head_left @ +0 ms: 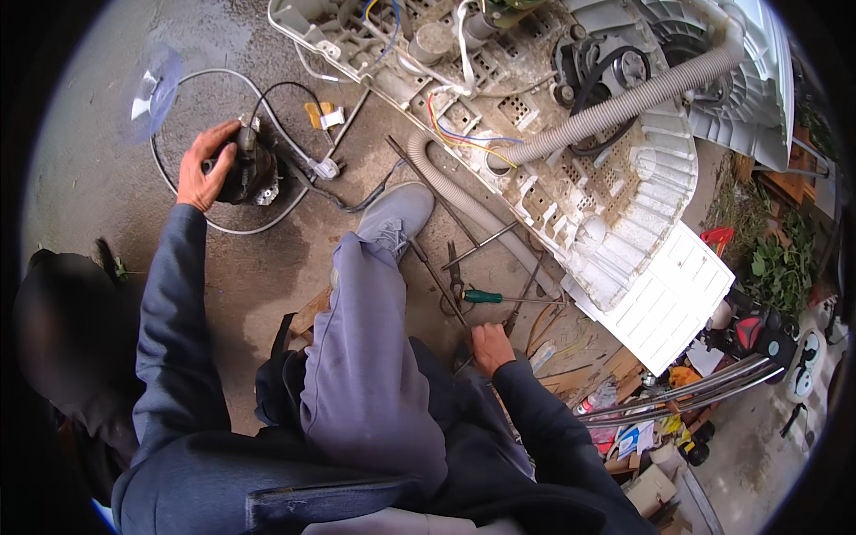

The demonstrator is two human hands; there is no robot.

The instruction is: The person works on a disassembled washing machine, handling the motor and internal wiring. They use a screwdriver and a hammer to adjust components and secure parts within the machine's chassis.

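At the far left, my left hand [203,169] grips a dark, greasy electric motor [260,178], fingers over its top and thumb along its near side. Cables run from the motor, and a grey cord with a plug [326,168] loops around it on the concrete. My right hand [492,349] is closed at the near end of a long thin metal rod [439,281], which slants up toward my grey shoe. What sits inside the fist is hidden. Just beyond this hand lie a green-handled screwdriver [482,296] and dark pliers [455,266].
A dirty white washing machine base [544,192] with a belt-driven pulley and a ribbed hose [615,111] fills the upper right. A clear plastic bowl [153,94] stands at upper left. Clutter and bent metal strips [682,397] lie at right. Another person [76,348] is at left.
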